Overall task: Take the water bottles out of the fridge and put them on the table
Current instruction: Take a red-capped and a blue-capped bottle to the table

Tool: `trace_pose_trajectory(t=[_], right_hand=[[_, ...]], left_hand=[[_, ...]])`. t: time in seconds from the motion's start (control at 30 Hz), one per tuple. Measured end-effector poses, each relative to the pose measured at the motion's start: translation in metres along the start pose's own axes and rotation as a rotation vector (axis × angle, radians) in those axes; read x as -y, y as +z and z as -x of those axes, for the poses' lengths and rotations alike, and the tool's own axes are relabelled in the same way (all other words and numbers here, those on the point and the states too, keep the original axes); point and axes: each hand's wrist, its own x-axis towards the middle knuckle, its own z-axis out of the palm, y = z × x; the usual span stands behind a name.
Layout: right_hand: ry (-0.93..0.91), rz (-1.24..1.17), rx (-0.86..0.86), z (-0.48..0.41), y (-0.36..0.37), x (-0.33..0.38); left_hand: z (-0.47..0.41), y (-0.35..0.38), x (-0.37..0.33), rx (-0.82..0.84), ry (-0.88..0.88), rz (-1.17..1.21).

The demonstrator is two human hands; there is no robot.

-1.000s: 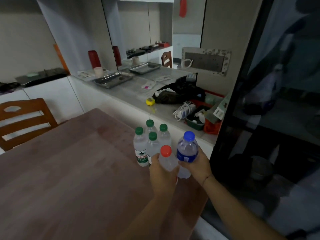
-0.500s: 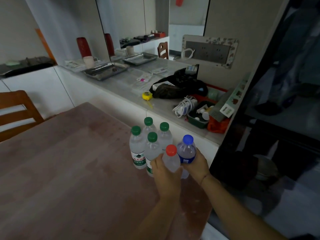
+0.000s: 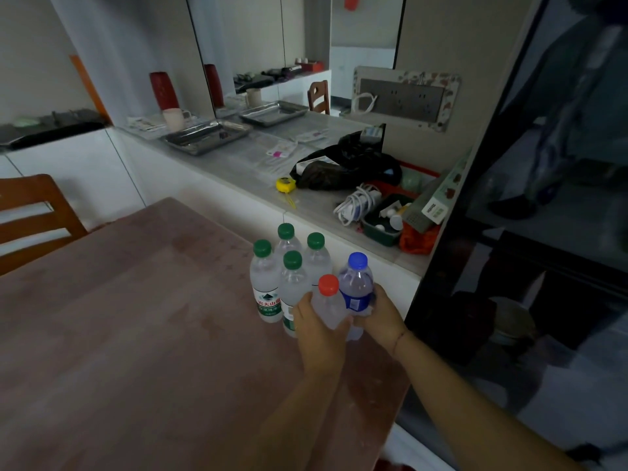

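Fridge door (image 3: 543,198), dark and glossy, fills the right side. Wooden table (image 3: 136,334) spans lower left; grey counter (image 3: 238,164) runs behind it. Four green-capped water bottles (image 3: 292,277) stand upright in a tight cluster near the table's far right corner. Just right of them: red-capped bottle (image 3: 328,300) and blue-capped bottle (image 3: 356,287), upright, side by side, at table level. Left hand (image 3: 319,338) wrapped around the red-capped one; right hand (image 3: 380,317) wrapped around the blue-capped one. Yellow tape measure (image 3: 285,184) on counter.
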Motion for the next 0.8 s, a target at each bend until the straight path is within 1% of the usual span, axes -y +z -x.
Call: trace_pose_trajectory(t=[0.1, 0.2, 0.33, 0.4, 0.5, 0.6, 0.8], right_hand=[[0.010, -0.006, 0.013, 0.015, -0.008, 0.000], [0.024, -0.018, -0.017, 0.036, -0.021, -0.001], [-0.019, -0.008, -0.055, 0.075, -0.040, -0.001], [-0.045, -0.022, -0.062, 0.096, -0.048, -0.001], [-0.103, -0.049, -0.068, 0.127, -0.058, -0.001], [-0.150, -0.078, -0.075, 0.157, -0.066, -0.001], [-0.191, -0.099, -0.104, 0.228, -0.078, -0.005]], left_hand=[[0.012, -0.006, -0.006, -0.019, 0.012, -0.032], [0.032, -0.013, -0.008, -0.042, 0.033, -0.031], [0.058, -0.019, 0.000, -0.037, 0.013, -0.079], [0.076, -0.023, 0.001, -0.035, 0.014, -0.061], [0.108, -0.031, -0.001, -0.048, 0.057, -0.035], [0.144, -0.041, -0.003, -0.042, 0.057, 0.050], [0.211, -0.075, -0.027, 0.009, 0.141, 0.011]])
